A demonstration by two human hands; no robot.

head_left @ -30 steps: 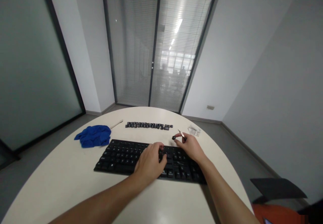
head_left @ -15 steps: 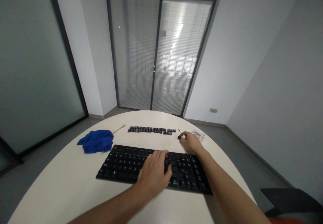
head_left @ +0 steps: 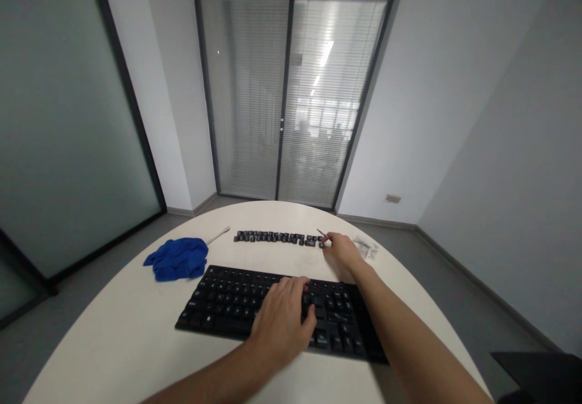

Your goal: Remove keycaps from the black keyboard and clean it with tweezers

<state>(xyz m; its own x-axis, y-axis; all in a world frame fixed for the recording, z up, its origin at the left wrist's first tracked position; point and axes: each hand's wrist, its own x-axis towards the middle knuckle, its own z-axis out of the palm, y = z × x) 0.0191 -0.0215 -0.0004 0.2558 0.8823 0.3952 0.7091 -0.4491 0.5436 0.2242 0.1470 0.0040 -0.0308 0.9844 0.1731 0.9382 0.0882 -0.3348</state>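
A black keyboard (head_left: 227, 295) lies at a slant in front of me on the round table. My left hand (head_left: 282, 313) rests flat on its middle, thumb apart from the fingers. Beyond the keyboard my right hand (head_left: 340, 249) is closed on a thin pointed tool (head_left: 322, 233) with a metal-looking shaft; its exact kind is too small to tell. The right fingertips touch or nearly touch a black keycap (head_left: 321, 245) at the right end of the keycap rows (head_left: 268, 236). Contact there cannot be made out.
A crumpled blue cloth (head_left: 179, 259) lies left of the keyboard, with a pale-handled brush-like stick (head_left: 219, 235) beside it. A clear plastic bag (head_left: 366, 247) sits right of my right hand. The white table (head_left: 113, 331) has a curved edge. A dark chair part (head_left: 541, 370) stands at lower right.
My right hand has moved slightly left with the thin tool, bringing a black keycap to the right end of the rows. My left hand stays on the keyboard. The view has shifted slightly.
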